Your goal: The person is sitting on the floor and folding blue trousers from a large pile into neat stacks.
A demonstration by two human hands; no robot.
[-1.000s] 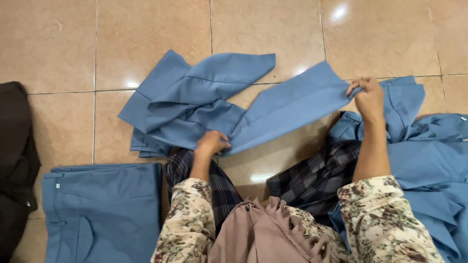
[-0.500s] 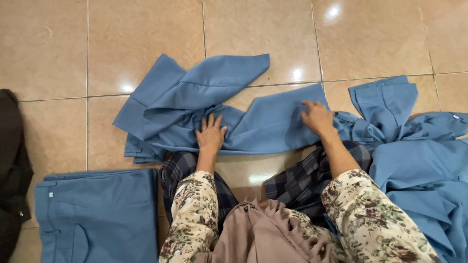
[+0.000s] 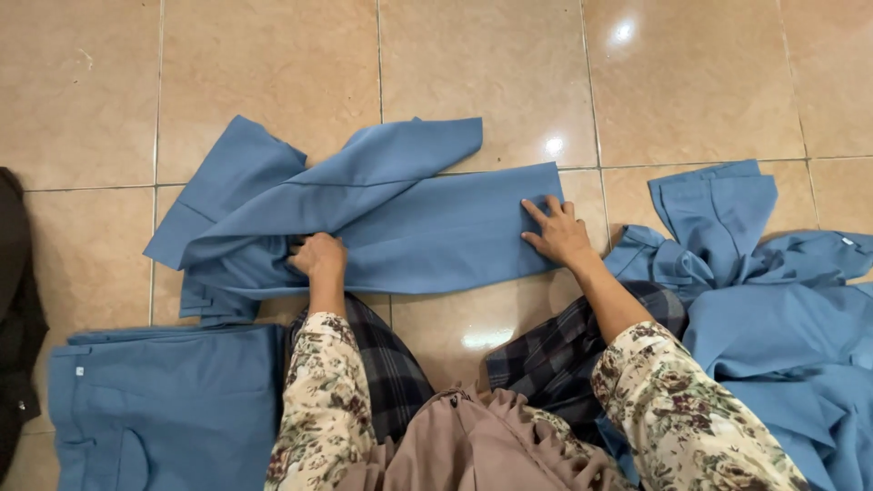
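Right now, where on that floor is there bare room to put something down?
The tiled floor beyond the blue trousers is bare. A small patch shows between the knees. Crowded: folded trousers lower left, blue pile right, both hands on the trousers.

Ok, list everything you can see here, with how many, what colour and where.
blue trousers being folded: one, blue, on the floor in the middle, under both hands
folded blue trousers: one stack, blue, bottom left, flat
heap of blue garments: one loose pile, blue, right side
dark garment: one, black, far left edge
tiled floor: beige glossy tiles, under everything
plaid cloth: dark checked, over the person's legs
floral sleeves: two, cream patterned, bottom
left hand: one, gripping the bunched cloth at centre left
right hand: one, flat on the trousers' right end
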